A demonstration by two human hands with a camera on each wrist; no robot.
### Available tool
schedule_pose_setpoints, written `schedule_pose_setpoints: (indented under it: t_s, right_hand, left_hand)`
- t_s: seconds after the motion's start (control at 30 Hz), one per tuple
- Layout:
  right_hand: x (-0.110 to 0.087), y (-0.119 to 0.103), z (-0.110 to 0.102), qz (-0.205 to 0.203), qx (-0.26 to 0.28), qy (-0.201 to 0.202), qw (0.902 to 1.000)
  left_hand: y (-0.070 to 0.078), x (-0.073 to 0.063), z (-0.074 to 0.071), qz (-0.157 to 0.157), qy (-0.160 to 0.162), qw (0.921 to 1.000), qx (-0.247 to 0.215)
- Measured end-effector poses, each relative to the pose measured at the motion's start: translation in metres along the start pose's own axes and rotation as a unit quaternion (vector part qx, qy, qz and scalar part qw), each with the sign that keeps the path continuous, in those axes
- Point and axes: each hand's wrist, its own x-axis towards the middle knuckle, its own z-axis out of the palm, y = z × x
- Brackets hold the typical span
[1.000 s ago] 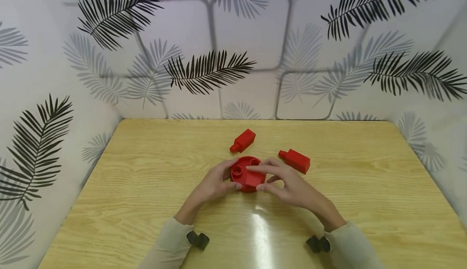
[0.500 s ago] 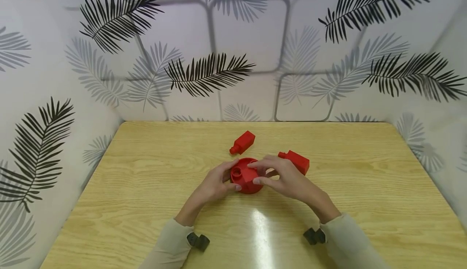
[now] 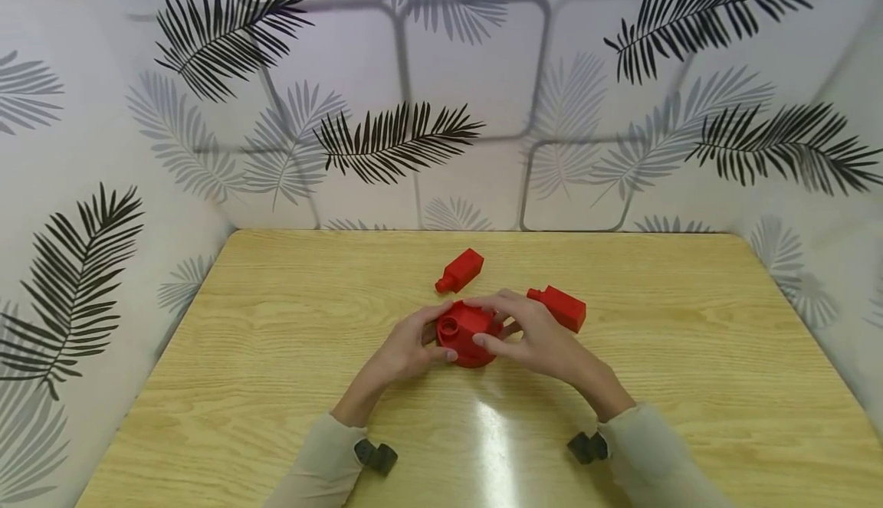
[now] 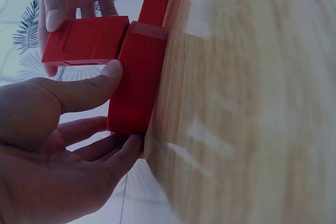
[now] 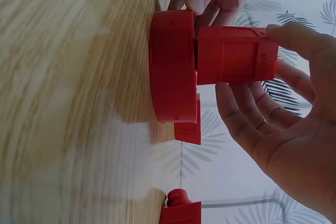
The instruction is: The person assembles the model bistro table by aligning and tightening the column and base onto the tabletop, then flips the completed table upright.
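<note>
A round, thick red base [image 5: 172,72] stands flat on the wooden table. My left hand [image 3: 407,349] grips its left side, thumb at the upper edge and fingers round the wall. One open ring-shaped socket [image 3: 449,328] shows on its top. My right hand [image 3: 538,337] holds a red block with flat sides [image 5: 236,55] upright over the base, thumb on one side and fingertips on the other. In the left wrist view, that block [image 4: 86,40] stands right at the base's top face, with a thin dark line between them. Its lower end is hidden.
Two red bottle-shaped blocks with round necks lie on the table. One block [image 3: 461,270] is just behind the base; the other block [image 3: 562,309] is right behind my right hand. A leaf-patterned backdrop [image 3: 469,186] rises at the table's far edge.
My right hand has shifted a little left and away from me, tipping the block from tilted toward upright over the far part of the base. My left hand has kept its hold.
</note>
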Motion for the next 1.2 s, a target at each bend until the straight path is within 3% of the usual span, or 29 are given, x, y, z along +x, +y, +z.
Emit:
schedule_pose_setpoints:
  t_s: [0.23,0.47,0.57,0.9,1.2]
  right_hand:
    - [0.000,0.002,-0.003,0.002,-0.016,0.032,0.9994]
    - [-0.009,0.006,-0.007,0.017,0.054,0.052,0.9971]
    - [-0.012,0.006,-0.006,0.026,0.060,0.060,0.9960]
    - [-0.017,0.005,-0.007,0.010,0.020,0.060,0.9979]
    - [-0.024,0.003,-0.012,0.014,0.054,0.057,0.9968]
  left_hand:
    - [0.001,-0.002,0.000,-0.014,0.009,0.9998,0.009]
    - [0.001,-0.002,0.000,-0.012,0.010,0.9998,0.013]
    - [0.001,-0.001,0.000,-0.013,0.007,0.9998,0.013]
    - [0.000,-0.002,0.000,-0.022,0.013,0.9994,0.022]
    - [0.001,-0.002,-0.001,-0.026,0.018,0.9993,0.018]
